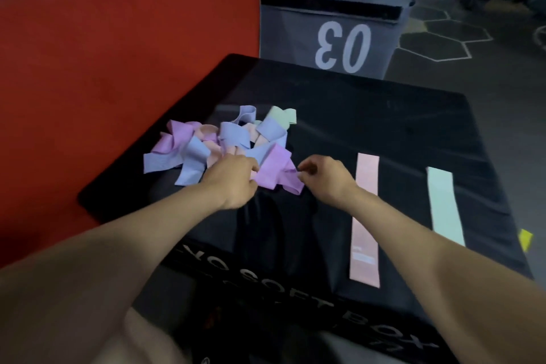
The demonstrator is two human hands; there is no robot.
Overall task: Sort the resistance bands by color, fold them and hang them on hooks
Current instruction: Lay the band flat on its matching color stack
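Purple band [276, 170] pinched by both hands [233, 177] [323, 176]; one pink strip [365, 216], one mint strip [444, 207] flat.

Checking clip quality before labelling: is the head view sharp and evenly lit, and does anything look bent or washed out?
Head view: dim, soft throughout; wide-angle lens bows the black box edges; faint sheen on its top behind the band pile; both hands slightly smeared; pink band and mint band stay readable.

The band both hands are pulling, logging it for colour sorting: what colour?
Purple band, clearest in the head view.
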